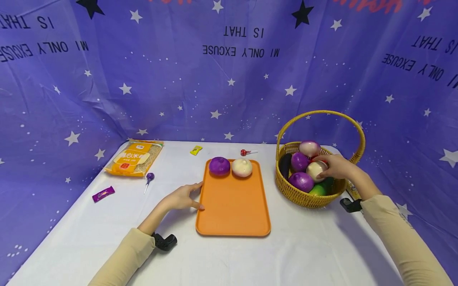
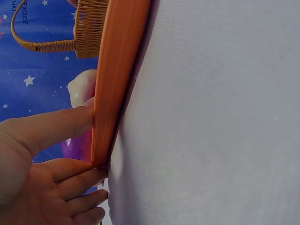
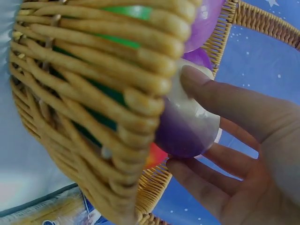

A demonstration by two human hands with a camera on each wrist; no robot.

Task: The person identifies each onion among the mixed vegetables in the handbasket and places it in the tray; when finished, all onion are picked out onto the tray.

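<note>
My left hand [image 1: 182, 197] touches the left rim of an orange tray [image 1: 232, 210], thumb and fingertips against it; the left wrist view shows those fingers mostly straight. At the tray's far end sit a purple onion [image 1: 220, 166] and a whitish onion [image 1: 242, 168]. My right hand [image 1: 335, 166] reaches into a wicker basket [image 1: 304, 200] at the right. It grips a white-and-purple onion [image 3: 190, 126], thumb on one side and fingers round the other. Around it lie purple onions [image 1: 301, 181], a dark eggplant [image 1: 285, 165], something green [image 1: 318, 190] and another purple-and-white onion [image 1: 309, 148].
The basket's tall handle [image 1: 322, 112] arches over its contents. Left on the white table lie a grain bag [image 1: 134, 158], a purple lollipop [image 1: 150, 177] and a purple wrapped candy [image 1: 103, 194]. Behind the tray are a yellow candy [image 1: 196, 150] and a red lollipop [image 1: 244, 152].
</note>
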